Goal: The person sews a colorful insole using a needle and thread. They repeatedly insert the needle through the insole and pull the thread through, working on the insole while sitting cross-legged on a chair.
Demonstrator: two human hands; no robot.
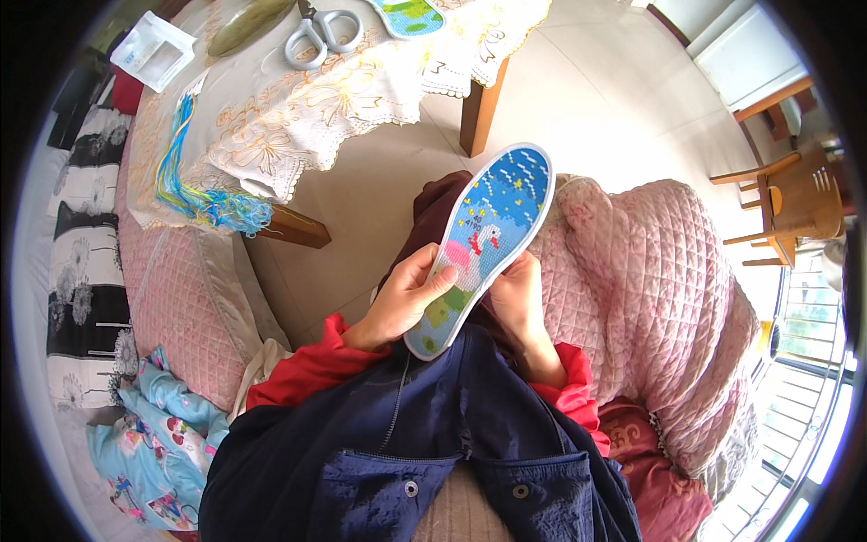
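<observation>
My left hand (408,288) grips a cross-stitch insole (518,186) above my lap, its thumb pressed on the patterned face and its fingers underneath. The insole is tilted, toe end up to the right, with a white edge. Its face shows a blue area with white dashes and yellow marks, a white bird with a red bill, a pink patch, green patches and printed numbers. My right hand (520,298) is at the insole's right edge, partly behind it, with fingers curled. Its fingertips are hidden, so whether it pinches the edge or something else does not show.
On the lace-covered table (325,91) lie grey-handled scissors (324,37), another patterned insole (413,17), a clear-windowed pouch (152,51) and a bundle of blue and yellow thread (203,196) hanging over the edge. A pink quilted cover (630,284) is on my right, a wooden chair (799,196) beyond.
</observation>
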